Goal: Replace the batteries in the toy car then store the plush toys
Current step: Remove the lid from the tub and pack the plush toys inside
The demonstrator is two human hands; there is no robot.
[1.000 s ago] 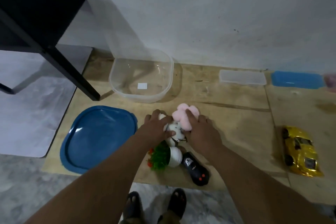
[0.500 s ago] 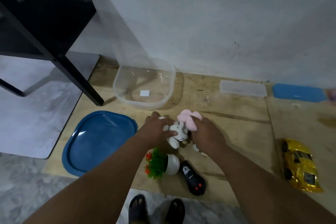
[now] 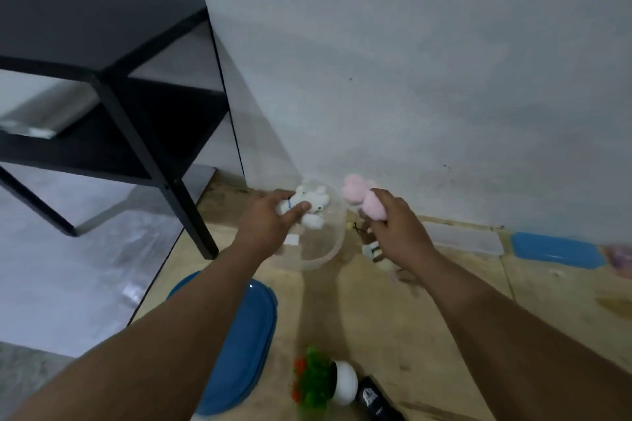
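The left hand [image 3: 265,220] has its fingers curled round a white plush [image 3: 309,207], held over the clear tub [image 3: 319,243] by the wall. The right hand [image 3: 396,222] grips a pink plush [image 3: 364,200] just right of the tub, and a smaller toy [image 3: 374,251] hangs below that hand. A blue lid [image 3: 242,349] lies on the wooden board [image 3: 393,318].

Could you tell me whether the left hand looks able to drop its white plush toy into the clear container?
Probably yes: the left hand holds the white plush toy right over the open clear container.
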